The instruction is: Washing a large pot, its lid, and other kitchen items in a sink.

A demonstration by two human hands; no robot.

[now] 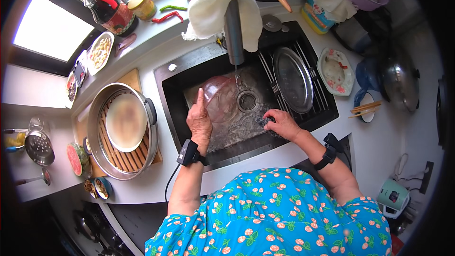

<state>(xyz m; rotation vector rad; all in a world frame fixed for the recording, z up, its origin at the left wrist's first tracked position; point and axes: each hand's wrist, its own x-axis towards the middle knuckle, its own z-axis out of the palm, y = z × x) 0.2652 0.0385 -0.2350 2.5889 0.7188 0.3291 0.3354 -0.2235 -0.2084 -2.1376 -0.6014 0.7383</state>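
In the black sink (312, 110), my left hand (199, 121) grips the rim of a translucent reddish bowl (215, 90) that is tilted on its side. Its lower part blends into the wet sink floor, so its full outline is hard to see. My right hand (283, 125) pinches a dark scouring pad (263, 121), probably steel wool, close to the sink's front right. Between the hands, a thin stream of water (236, 77) falls from the grey faucet (234, 39) beside the round drain (247, 101).
An oval metal tray (293, 80) rests on the rack at the sink's right. A steamer pot (153, 142) holding a white plate (110, 128) stands left. White cloth (217, 10) drapes over the faucet. A soiled plate (336, 87) and chopsticks (368, 107) lie right.
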